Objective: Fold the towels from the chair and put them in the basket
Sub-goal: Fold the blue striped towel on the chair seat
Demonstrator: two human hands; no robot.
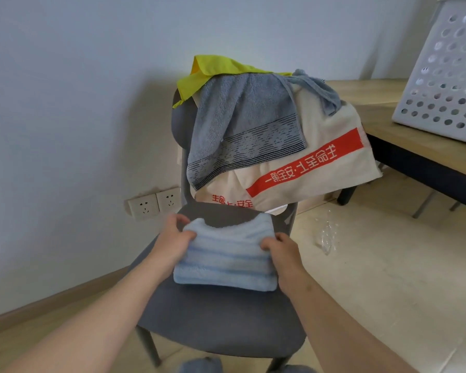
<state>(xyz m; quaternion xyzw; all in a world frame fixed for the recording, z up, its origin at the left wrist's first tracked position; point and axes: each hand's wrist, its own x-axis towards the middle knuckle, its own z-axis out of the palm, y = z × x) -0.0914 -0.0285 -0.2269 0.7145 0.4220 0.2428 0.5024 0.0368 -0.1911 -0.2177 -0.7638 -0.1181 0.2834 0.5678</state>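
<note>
A folded light blue striped towel (pixel 226 257) lies on the seat of a dark grey chair (pixel 221 319). My left hand (pixel 176 234) grips the towel's left edge, thumb on top. My right hand (pixel 279 247) grips its right edge. Over the chair's backrest hang a grey towel (pixel 242 125) with a dark patterned band, a cream towel (pixel 320 162) with a red stripe and white characters, and a yellow cloth (pixel 199 79) on top. The white perforated basket (pixel 447 76) stands on a wooden table at the upper right.
The wooden table (pixel 404 130) with dark legs stands right of the chair. A wall with two sockets (pixel 154 203) is at the left. A crumpled clear plastic piece (pixel 326 235) lies on the tiled floor beside the chair.
</note>
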